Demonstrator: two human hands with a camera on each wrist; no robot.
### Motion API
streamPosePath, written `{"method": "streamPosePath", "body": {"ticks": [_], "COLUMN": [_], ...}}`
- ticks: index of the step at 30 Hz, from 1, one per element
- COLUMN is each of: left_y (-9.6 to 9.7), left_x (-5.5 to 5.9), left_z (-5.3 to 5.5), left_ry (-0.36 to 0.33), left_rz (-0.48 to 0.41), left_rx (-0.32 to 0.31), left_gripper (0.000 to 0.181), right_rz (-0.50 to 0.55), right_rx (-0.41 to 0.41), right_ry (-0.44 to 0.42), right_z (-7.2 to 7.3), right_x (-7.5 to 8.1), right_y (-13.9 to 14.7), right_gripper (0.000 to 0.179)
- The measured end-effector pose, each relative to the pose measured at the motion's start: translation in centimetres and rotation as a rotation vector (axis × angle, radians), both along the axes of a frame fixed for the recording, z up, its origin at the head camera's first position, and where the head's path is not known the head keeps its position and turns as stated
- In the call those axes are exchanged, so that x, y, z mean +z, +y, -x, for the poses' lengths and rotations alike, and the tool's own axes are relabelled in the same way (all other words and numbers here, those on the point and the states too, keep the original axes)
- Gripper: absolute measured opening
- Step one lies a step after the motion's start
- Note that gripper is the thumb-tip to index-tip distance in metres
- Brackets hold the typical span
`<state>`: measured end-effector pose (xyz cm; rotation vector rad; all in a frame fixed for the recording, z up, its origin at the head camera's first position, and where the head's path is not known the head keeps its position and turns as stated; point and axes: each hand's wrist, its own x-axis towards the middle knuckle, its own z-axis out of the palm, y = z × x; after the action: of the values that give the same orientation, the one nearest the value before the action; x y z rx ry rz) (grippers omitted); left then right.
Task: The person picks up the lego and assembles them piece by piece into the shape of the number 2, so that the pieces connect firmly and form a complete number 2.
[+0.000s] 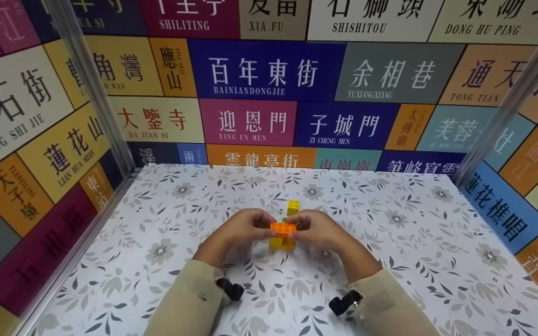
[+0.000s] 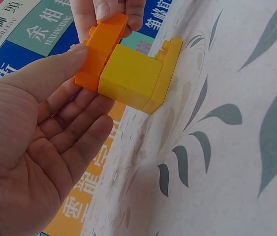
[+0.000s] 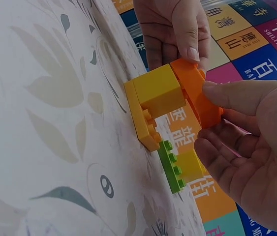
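An orange toy building brick spans the space between both hands, studs upward. My left hand pinches one end between thumb and fingers, and my right hand pinches the other. Beneath it stands a yellow block on a flat yellow-orange brick that rests on the table. A narrow gap shows between the orange brick and the yellow block in the right wrist view; whether they are joined, I cannot tell.
Just beyond lies a flat green brick, with a second yellow block by it. The table has a leaf-patterned cover. Walls of coloured Chinese signs enclose its back and sides.
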<state>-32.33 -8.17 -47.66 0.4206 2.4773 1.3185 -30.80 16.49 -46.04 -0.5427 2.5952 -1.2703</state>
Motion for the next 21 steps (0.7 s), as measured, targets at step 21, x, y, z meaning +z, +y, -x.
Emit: {"method": "streamPosePath", "body": {"ticks": [21], "left_y": [0.42], "left_x": [0.75], "left_z": [-0.42], "left_ry": [-0.056], "left_rz": [0.064], "left_rx": [0.049], "left_gripper": [0.021], "right_rz": [0.011], "right_rx": [-0.029], "right_ry": [-0.062], "right_z": [0.05], "right_x": [-0.32], "right_y": [0.16], "right_gripper": [0.031]}}
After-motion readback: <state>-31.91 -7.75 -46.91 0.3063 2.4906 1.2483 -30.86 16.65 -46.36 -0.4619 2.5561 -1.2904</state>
